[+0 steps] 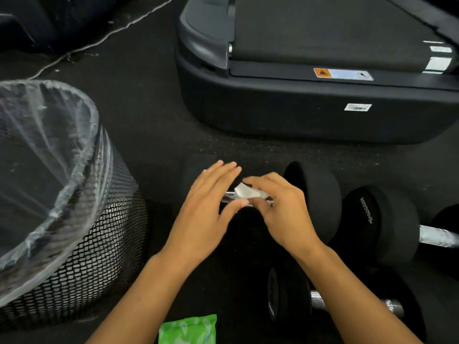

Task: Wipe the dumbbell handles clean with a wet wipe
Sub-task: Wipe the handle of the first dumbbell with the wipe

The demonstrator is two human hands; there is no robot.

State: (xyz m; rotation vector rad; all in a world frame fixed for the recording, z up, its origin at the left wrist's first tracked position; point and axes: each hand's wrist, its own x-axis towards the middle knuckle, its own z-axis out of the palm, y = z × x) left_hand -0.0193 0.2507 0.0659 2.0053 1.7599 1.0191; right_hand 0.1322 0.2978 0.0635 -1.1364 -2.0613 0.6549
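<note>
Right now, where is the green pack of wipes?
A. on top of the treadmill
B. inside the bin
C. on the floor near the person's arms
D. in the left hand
C: the green pack of wipes lies on the dark floor at the bottom edge of the view, between the person's forearms; it is outside the bin, away from the treadmill, and the left hand does not hold it.
</note>
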